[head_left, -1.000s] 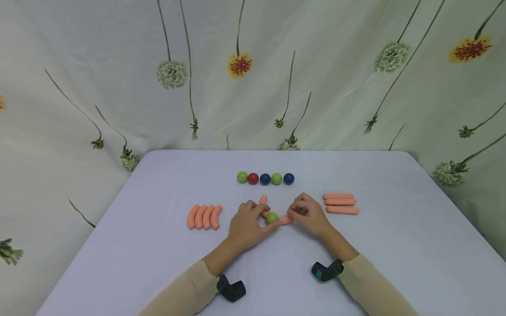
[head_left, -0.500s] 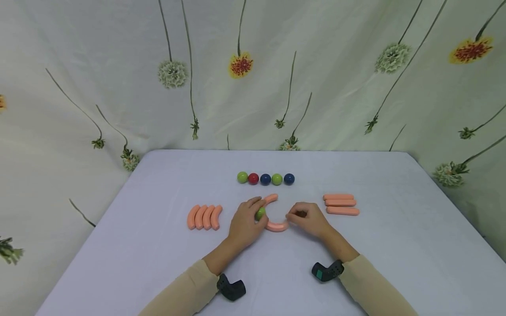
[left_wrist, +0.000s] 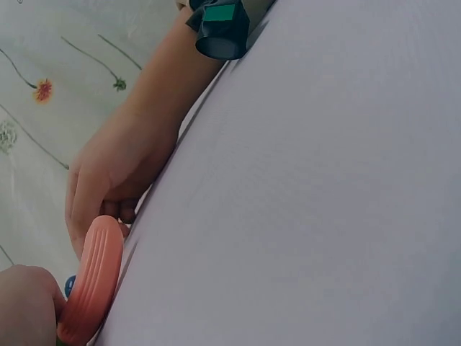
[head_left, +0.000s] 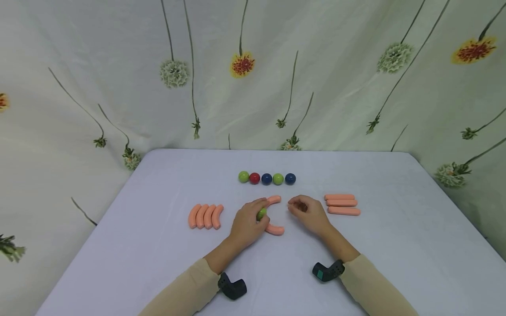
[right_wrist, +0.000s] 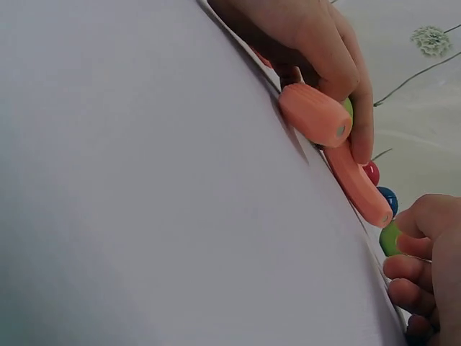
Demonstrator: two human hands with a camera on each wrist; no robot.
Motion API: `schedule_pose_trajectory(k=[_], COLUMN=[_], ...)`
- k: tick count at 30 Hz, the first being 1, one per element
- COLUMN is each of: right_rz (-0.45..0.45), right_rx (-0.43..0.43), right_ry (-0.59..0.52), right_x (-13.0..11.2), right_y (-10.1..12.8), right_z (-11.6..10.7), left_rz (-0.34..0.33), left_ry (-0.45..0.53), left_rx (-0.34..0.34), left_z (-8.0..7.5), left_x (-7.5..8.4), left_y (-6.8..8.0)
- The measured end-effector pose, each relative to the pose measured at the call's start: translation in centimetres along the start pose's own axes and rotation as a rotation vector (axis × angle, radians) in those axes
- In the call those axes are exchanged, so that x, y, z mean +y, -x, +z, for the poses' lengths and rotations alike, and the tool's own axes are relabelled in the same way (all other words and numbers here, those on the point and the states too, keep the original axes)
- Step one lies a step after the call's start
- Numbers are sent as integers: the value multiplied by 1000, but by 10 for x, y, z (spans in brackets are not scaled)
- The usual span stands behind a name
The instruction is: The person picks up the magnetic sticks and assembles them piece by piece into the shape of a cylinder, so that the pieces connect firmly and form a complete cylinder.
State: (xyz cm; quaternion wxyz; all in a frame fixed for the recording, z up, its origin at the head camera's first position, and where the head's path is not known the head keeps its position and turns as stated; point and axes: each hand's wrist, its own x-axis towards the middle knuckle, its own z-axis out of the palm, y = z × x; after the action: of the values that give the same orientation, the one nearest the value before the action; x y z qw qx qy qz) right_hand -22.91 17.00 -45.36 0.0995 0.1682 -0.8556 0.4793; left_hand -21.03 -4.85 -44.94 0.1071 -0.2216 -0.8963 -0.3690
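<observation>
Two hands on a lilac table (head_left: pixel 158 245) before floral cloth (head_left: pixel 118 87): left (head_left: pixel 245 224) grips green ball (head_left: pixel 261 213), right (head_left: pixel 308 213) curled empty

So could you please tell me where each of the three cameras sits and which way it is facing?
Head: worn high, looking forward and down at the table; both sleeved forearms, left hand on the green ball, right hand.
Left wrist: low at table level, facing the right hand past a curved orange piece.
Right wrist: low, facing the left hand; its own fingers show.
Shared: both wrist views show orange pieces and the opposite hand.
</observation>
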Motion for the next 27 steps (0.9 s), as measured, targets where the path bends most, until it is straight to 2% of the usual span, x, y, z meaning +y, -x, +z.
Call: schedule_pose_trajectory(k=[7, 10, 16, 20, 27], right_rz=[66, 66, 31, 34, 40], right_rx=[-12, -19, -20, -13, 2], right_ry=[56, 71, 117, 133, 130], right_x=[-2, -5, -5, -6, -5], right_y=[-6, -7, -8, -7, -5], right_z=[3, 4, 4, 4, 3], left_rz=[9, 13, -23, -38, -15], left_ry=[70, 90, 130, 133, 136], left_rx=[-55, -65, -85, -89, -54], left_z=[2, 3, 3, 2, 1], left_x=[-3, -4, -4, -3, -1], left_y=[0, 0, -1, -1, 0])
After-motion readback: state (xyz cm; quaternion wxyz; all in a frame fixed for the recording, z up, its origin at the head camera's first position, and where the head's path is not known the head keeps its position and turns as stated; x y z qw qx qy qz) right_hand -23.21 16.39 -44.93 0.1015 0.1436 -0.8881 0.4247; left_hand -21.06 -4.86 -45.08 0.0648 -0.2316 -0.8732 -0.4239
